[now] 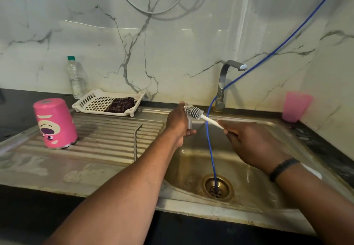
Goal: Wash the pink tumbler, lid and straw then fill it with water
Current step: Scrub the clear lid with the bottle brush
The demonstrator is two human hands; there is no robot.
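Observation:
The pink tumbler (pixel 55 124) stands upside down on the ribbed drainboard at the left. A metal straw (pixel 136 141) lies on the drainboard to its right. My left hand (pixel 177 125) grips a clear lid (pixel 189 124) over the sink, mostly hidden by the fingers. My right hand (pixel 249 142) holds the white handle of a bottle brush (pixel 194 112), whose grey bristles press against the lid.
The steel sink (pixel 268 197) has a brass drain with a blue hose (pixel 209 145) running into it. The tap (pixel 223 83) stands behind. A white rack (pixel 92 99) with a dark cloth, a water bottle (pixel 76 78) and a pink cup (pixel 296 106) sit at the back.

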